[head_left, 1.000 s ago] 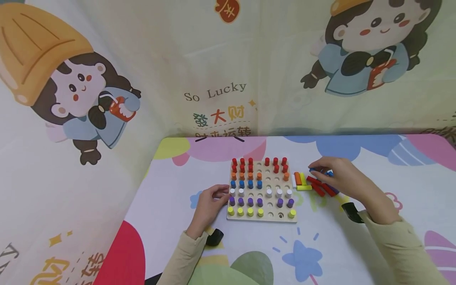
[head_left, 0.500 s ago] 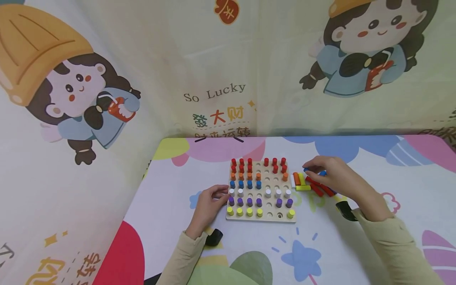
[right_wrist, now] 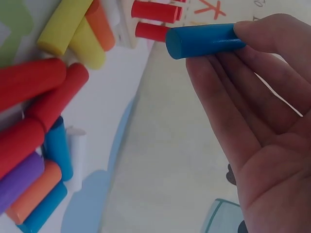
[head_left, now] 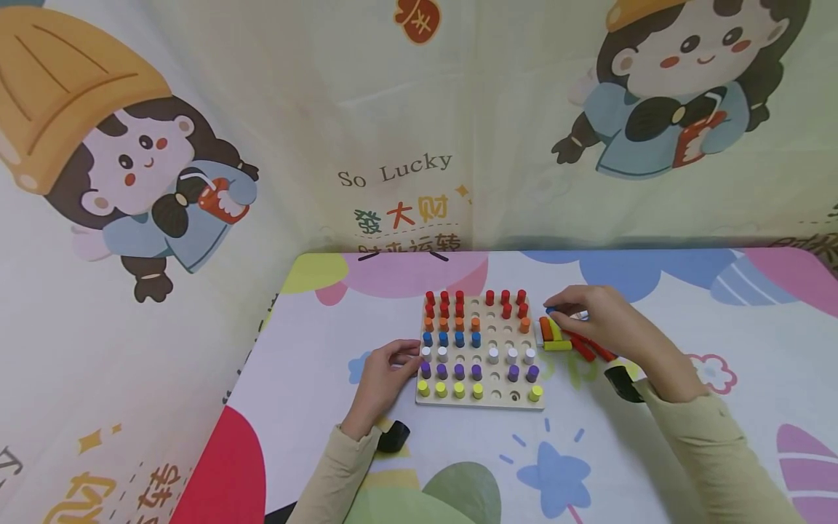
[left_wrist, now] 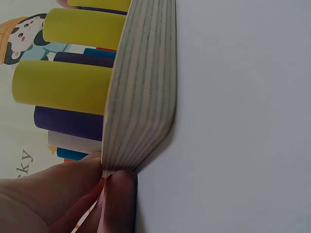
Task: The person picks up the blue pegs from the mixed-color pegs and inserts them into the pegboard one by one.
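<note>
A wooden pegboard [head_left: 452,402] lies on the table, with upright pegs in red, orange, blue, white, purple and yellow rows. Several holes among the rows hold no peg. My left hand [head_left: 382,378] grips the board's left edge; in the left wrist view its fingertips meet at the layered wooden side [left_wrist: 146,73], near a corner. Just right of the board, my right hand [head_left: 612,320] pinches a blue peg [right_wrist: 204,41] between thumb and fingers. That peg is held raised, with one round end pointing away from the palm.
Loose pegs lie under and beside the right hand: yellow pegs [head_left: 559,346], an orange peg [head_left: 547,329] and red pegs [head_left: 583,348]. The right wrist view adds a purple peg [right_wrist: 19,182], a white peg [right_wrist: 77,158] and blue ones. A printed curtain [head_left: 301,131] stands behind the table.
My right hand has moved left with the blue peg, from over the loose pile toward the board's right side. The left hand stays at the board's edge.
</note>
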A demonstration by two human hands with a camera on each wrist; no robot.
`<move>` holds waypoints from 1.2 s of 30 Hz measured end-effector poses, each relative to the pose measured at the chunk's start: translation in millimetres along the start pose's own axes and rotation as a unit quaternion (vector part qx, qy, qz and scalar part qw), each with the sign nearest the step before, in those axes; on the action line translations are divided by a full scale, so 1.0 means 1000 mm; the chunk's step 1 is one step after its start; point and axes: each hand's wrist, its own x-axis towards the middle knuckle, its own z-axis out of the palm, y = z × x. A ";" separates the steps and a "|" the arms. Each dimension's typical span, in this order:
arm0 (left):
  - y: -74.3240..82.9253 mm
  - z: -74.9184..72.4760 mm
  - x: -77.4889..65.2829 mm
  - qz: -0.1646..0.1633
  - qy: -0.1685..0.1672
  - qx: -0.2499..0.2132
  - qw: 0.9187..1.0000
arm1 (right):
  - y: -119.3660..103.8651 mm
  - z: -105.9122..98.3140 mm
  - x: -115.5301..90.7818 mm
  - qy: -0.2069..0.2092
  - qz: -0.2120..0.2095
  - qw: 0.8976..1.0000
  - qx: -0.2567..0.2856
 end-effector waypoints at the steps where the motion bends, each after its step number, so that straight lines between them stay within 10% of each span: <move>1: 0.000 0.000 0.000 0.001 0.000 0.000 1.000 | -0.001 0.001 0.001 0.001 -0.004 1.000 0.001; 36: -0.002 0.001 0.000 0.000 0.005 0.009 1.000 | -0.029 0.012 0.029 -0.025 -0.040 0.999 0.015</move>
